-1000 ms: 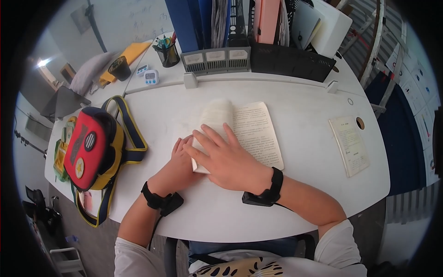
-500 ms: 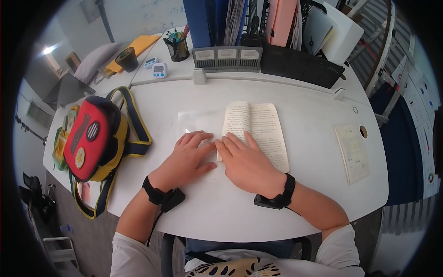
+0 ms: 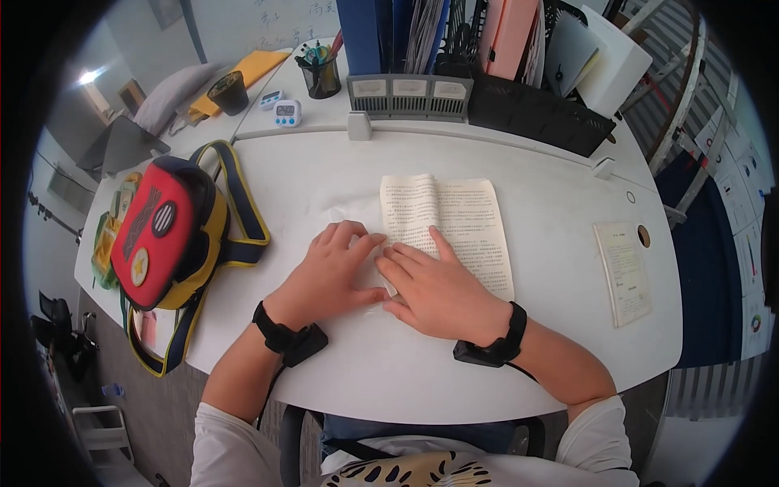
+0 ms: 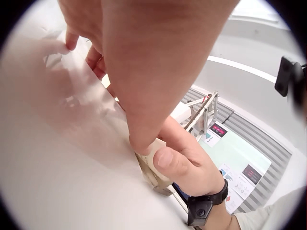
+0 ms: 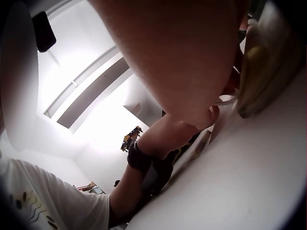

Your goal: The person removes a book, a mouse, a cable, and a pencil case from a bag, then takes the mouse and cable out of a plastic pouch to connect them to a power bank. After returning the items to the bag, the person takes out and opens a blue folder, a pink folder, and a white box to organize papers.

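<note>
An open book [image 3: 471,213] lies on the white desk, its left page bowed up toward the spine. My right hand [image 3: 442,296] rests on the lower left page with its fingers extended. Left of the book, my left hand [image 3: 333,272] is spread, its index finger and thumb close to the book's edge and the right hand's fingers. Under and beyond the left fingers lies a clear plastic sheet [image 3: 345,209], glossy in the left wrist view. The left wrist view also has the right thumb [image 4: 165,158] at the book's lower edge.
A red and yellow bag [image 3: 154,235] with straps lies at the left. A thin booklet [image 3: 623,276] is at the right. Behind a low rail stand a pen cup [image 3: 322,77], a small white timer [image 3: 286,114] and a rack of folders [image 3: 410,93].
The left page, first blurred mid-turn under both hands, now lies with its print showing. The left hand parted from the right and moved back close to the book's edge.
</note>
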`<state>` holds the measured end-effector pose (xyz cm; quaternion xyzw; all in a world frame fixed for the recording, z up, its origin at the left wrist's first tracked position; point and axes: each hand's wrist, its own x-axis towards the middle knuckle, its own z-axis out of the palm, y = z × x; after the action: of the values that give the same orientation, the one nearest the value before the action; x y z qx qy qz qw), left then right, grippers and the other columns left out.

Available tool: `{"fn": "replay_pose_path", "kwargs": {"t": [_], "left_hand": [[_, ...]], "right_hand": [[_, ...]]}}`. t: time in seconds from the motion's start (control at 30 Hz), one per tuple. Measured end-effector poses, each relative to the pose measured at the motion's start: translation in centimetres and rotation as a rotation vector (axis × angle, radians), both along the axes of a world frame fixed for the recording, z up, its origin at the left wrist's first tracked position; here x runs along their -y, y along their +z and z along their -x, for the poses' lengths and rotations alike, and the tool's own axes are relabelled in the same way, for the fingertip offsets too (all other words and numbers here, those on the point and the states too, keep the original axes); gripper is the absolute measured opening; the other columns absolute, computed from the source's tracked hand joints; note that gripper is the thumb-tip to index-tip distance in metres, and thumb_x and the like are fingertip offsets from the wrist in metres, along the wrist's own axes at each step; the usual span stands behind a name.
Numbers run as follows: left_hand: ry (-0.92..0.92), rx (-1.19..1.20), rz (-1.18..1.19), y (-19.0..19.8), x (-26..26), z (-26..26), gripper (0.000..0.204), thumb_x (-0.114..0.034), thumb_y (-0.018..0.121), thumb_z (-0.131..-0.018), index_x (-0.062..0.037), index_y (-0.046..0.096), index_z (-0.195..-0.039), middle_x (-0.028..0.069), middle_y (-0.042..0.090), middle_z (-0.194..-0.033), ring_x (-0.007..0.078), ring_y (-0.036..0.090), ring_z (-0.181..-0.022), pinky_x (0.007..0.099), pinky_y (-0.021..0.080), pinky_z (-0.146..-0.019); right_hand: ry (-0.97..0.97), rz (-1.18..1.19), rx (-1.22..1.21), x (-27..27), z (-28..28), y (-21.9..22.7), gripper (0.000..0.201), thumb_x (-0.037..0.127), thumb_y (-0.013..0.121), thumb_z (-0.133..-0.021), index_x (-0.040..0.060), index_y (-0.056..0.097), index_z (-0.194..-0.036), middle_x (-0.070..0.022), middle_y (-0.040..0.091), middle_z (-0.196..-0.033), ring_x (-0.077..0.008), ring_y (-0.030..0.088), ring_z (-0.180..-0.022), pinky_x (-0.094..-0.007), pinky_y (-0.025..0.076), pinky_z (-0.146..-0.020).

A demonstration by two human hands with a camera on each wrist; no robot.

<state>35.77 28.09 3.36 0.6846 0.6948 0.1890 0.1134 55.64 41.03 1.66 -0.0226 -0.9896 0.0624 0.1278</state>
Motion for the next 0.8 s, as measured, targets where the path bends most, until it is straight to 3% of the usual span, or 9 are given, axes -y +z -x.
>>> {"fn": "replay_pose_path", "kwargs": {"t": [0.1, 0.17, 0.27, 0.4, 0.6, 0.67, 0.8], "left_hand": [[0.018, -0.037, -0.021, -0.3, 0.0, -0.3, 0.077, -0.032, 0.086, -0.078, -0.0123, 0.056, -0.146, 0.0136, 0.051, -0.139, 0.0376, 0.052, -0.129, 0.0504, 0.043, -0.114], [0.025, -0.046, -0.023, -0.5, -0.1, -0.3, 0.077, -0.031, 0.085, -0.078, -0.0124, 0.055, -0.146, 0.0132, 0.051, -0.139, 0.0371, 0.051, -0.129, 0.0505, 0.043, -0.113], [0.031, -0.068, -0.036, -0.8, -0.3, -0.5, 0.073, -0.028, 0.082, -0.079, -0.0108, 0.055, -0.145, 0.0132, 0.051, -0.138, 0.0366, 0.051, -0.128, 0.0501, 0.043, -0.111], [0.092, -0.103, -0.107, -1.5, -0.9, -1.1, 0.067, -0.029, 0.079, -0.084, -0.0088, 0.054, -0.143, 0.0137, 0.052, -0.136, 0.0355, 0.052, -0.126, 0.0512, 0.043, -0.108], [0.173, -0.104, -0.148, -2.3, -1.5, -2.0, 0.064, -0.026, 0.075, -0.088, -0.005, 0.052, -0.143, 0.015, 0.053, -0.137, 0.0348, 0.052, -0.127, 0.0525, 0.042, -0.108], [0.204, -0.073, -0.128, -2.1, -1.6, -2.0, 0.064, -0.025, 0.074, -0.088, -0.0039, 0.051, -0.144, 0.0153, 0.053, -0.137, 0.0348, 0.051, -0.128, 0.0525, 0.042, -0.108], [0.249, -0.022, -0.124, -2.3, -1.7, -1.9, 0.065, -0.015, 0.069, -0.086, -0.0014, 0.05, -0.146, 0.019, 0.051, -0.141, 0.0386, 0.051, -0.129, 0.0515, 0.042, -0.11]], "right_hand": [[0.016, 0.02, -0.024, -0.1, 0.0, 0.7, 0.053, 0.04, 0.063, -0.104, -0.0006, 0.056, -0.139, -0.016, 0.064, -0.138, -0.0271, 0.058, -0.134, -0.0611, 0.032, -0.123], [0.012, 0.149, 0.144, -0.3, 0.4, 2.0, 0.052, 0.039, 0.065, -0.103, -0.0001, 0.058, -0.136, -0.0151, 0.064, -0.134, -0.0275, 0.06, -0.124, -0.0572, 0.038, -0.117], [-0.014, 0.309, 0.034, -1.4, 1.4, 0.7, 0.047, 0.035, 0.066, -0.103, 0.0003, 0.06, -0.133, -0.0146, 0.065, -0.132, -0.028, 0.059, -0.121, -0.0529, 0.043, -0.11], [-0.13, 0.157, -0.09, -1.5, 2.5, -0.9, 0.041, 0.032, 0.066, -0.102, 0.0003, 0.064, -0.129, -0.0146, 0.065, -0.134, -0.0289, 0.057, -0.124, -0.0503, 0.044, -0.106], [-0.135, -0.065, -0.093, -1.8, 2.3, -0.7, 0.035, 0.032, 0.064, -0.103, 0.0022, 0.069, -0.12, -0.0142, 0.066, -0.139, -0.0296, 0.053, -0.136, -0.0522, 0.036, -0.121], [-0.164, -0.03, 0.06, -1.8, 2.2, -0.2, 0.034, 0.028, 0.059, -0.106, 0.0037, 0.064, -0.13, -0.0136, 0.061, -0.146, -0.0303, 0.047, -0.146, -0.0532, 0.028, -0.127], [-0.114, -0.032, -0.036, -2.5, 2.4, -1.4, 0.03, 0.031, 0.061, -0.105, 0.0045, 0.067, -0.119, -0.0133, 0.065, -0.141, -0.0279, 0.052, -0.144, -0.0548, 0.03, -0.125]]}}
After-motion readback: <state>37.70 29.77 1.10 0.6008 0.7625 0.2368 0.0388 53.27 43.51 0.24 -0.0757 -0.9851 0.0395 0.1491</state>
